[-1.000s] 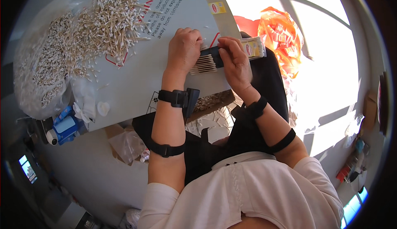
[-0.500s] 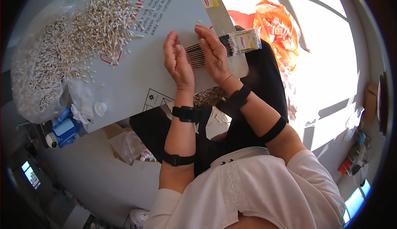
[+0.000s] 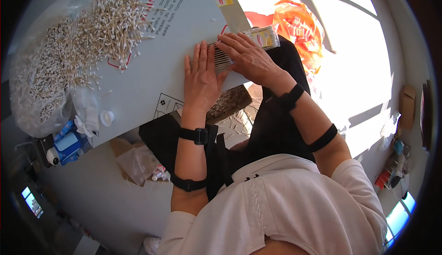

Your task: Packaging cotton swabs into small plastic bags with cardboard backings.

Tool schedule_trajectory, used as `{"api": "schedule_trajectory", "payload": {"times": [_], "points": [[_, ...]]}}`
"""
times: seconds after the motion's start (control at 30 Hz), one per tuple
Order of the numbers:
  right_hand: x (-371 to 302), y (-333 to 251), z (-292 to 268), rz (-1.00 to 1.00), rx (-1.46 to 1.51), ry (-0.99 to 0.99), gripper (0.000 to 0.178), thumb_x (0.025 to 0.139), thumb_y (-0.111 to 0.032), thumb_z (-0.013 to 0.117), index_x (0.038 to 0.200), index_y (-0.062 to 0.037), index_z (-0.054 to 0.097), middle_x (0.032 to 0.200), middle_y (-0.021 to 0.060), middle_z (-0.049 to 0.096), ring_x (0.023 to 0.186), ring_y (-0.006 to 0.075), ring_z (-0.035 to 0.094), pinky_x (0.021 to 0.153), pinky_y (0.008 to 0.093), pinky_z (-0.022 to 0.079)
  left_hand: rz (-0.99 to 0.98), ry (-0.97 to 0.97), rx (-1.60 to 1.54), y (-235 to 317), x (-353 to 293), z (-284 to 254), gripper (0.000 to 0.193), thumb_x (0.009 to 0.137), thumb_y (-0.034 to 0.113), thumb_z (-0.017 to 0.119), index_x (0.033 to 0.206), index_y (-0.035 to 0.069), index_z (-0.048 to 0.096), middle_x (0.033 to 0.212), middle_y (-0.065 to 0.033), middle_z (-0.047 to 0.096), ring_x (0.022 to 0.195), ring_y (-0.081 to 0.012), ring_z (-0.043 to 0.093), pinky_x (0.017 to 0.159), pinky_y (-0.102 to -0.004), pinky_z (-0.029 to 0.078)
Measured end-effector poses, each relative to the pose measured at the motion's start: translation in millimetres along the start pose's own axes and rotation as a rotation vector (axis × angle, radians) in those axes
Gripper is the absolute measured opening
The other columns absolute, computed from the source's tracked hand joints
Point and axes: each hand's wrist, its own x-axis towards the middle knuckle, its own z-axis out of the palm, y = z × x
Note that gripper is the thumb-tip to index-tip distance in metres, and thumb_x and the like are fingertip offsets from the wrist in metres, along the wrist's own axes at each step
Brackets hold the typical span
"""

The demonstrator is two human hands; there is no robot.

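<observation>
A row of cotton swabs (image 3: 222, 60) lies side by side at the table's near right edge. My left hand (image 3: 200, 79) is palm down with straight fingers, its index finger and thumb against the left end of the row. Across the top of the swabs rests my right hand (image 3: 254, 60), fingers stretched out and pressed lightly down, hiding the middle of the row. Just beyond it, at the table corner, is a clear pack of cotton swabs (image 3: 264, 38) with a yellow label. Neither hand is closed around anything.
A big heap of loose cotton swabs (image 3: 115, 20) spills from a clear plastic bag (image 3: 23, 103) on the left. Small yellow cards (image 3: 223, 0) lie at the table's far edge. An orange bag (image 3: 299, 29) stands beyond. Below the table edge sits a box of swabs (image 3: 230, 102).
Both hands have turned from upright, cupped palms to lying palm down at the swabs. My right elbow has swung outward, and the box below the table shows more.
</observation>
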Motion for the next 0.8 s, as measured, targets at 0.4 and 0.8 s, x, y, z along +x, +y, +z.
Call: {"api": "schedule_trajectory", "payload": {"times": [0.4,0.8], "points": [[-10.5,8.6,16.1,-0.103,-0.166,0.101,0.046,0.086,-0.017,0.055,0.131,-0.0080,0.052,0.141,0.0096,0.047,0.133,0.0272,0.042,0.115,0.0451,0.027,-0.022,0.023,0.036,3.5,0.3,8.2,0.071,0.091,0.037,0.057,0.147,0.001,0.031,0.155,-0.0155,0.026,0.145,-0.0274,0.021,0.117,-0.0498,0.014],[-40.3,49.0,1.9,0.385,-0.044,0.110,0.056,0.096,-0.040,0.047,0.147,-0.0199,0.035,0.152,0.0101,0.033,0.143,0.0314,0.024,0.117,0.0486,0.015,-0.036,0.005,0.036,25.4,20.0,22.5,0.073,0.094,0.042,0.051,0.150,0.004,0.023,0.157,-0.0147,0.021,0.146,-0.0291,0.018,0.117,-0.0508,0.012]]}}
